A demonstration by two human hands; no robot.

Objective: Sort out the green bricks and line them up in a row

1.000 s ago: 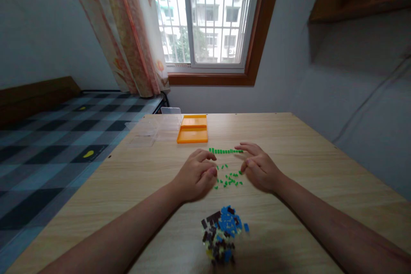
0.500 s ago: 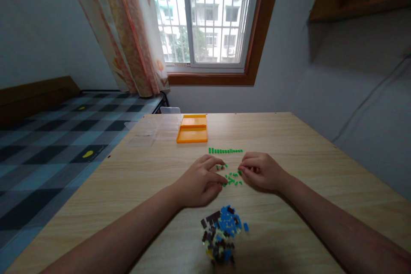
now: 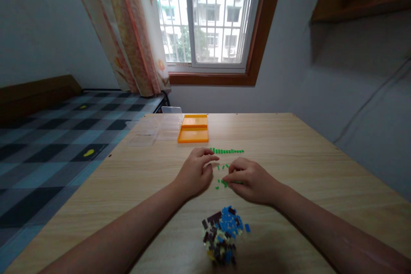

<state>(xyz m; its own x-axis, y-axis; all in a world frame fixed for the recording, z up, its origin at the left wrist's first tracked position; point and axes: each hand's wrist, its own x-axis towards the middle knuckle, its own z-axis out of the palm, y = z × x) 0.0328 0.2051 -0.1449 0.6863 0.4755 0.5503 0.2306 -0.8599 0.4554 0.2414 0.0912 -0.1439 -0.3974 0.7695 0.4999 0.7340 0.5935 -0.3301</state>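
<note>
Small green bricks lie scattered (image 3: 222,167) on the wooden table (image 3: 308,158) between my hands. A neat row of green bricks (image 3: 227,151) stands just beyond them. My right hand (image 3: 248,180) rests over the scattered pieces, fingers curled and pinched at a green brick. My left hand (image 3: 195,172) lies beside it, fingers bent, the index tip near the left end of the row; whether it holds a piece is hidden. A pile of blue, brown and yellow bricks (image 3: 223,233) sits closer to me.
An orange tray (image 3: 193,129) lies at the far side of the table, with clear plastic lids or trays (image 3: 150,130) to its left. A bed with a checked cover (image 3: 64,137) stands left of the table. A window and curtain are behind.
My right hand slid left and down onto the scattered green bricks and closed into a pinch. My left hand moved up a little toward the row's left end.
</note>
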